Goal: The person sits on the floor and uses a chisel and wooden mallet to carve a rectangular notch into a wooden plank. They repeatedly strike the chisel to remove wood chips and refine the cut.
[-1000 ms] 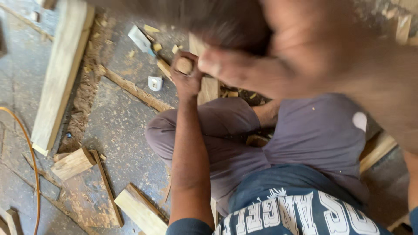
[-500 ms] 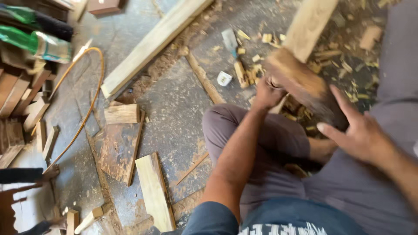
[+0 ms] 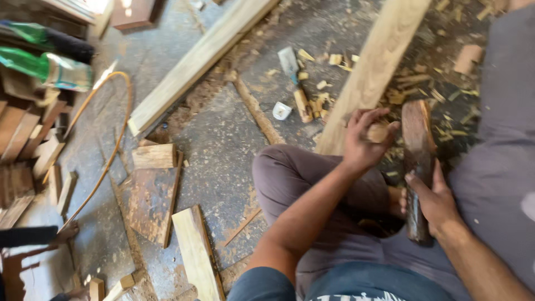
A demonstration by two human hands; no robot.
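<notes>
A person sits cross-legged on a dusty concrete floor (image 3: 223, 134), seen from above, both bare hands busy at a pale wooden plank (image 3: 373, 72) that runs away from the knees. The left hand (image 3: 365, 139) is clenched around a small light-coloured piece, seemingly a tool handle (image 3: 379, 132), pressed upright against the near end of the plank, as if to keep its point steady on the wood. Just to its right, the right hand (image 3: 432, 200) grasps the lower part of a dark, rough wooden mallet (image 3: 418, 161), which stands almost upright beside the left hand, its head level with the gripped piece, a position that suits striking. Wood chips (image 3: 423, 89) lie scattered beyond both hands around the plank. Farther ahead of the left hand rest a chisel (image 3: 295, 83) and a small white cap (image 3: 281, 110). Well to the left lie a long beam (image 3: 195, 61), offcut boards (image 3: 195, 251), a curved hose (image 3: 106, 145) and green bottles (image 3: 50, 67).
</notes>
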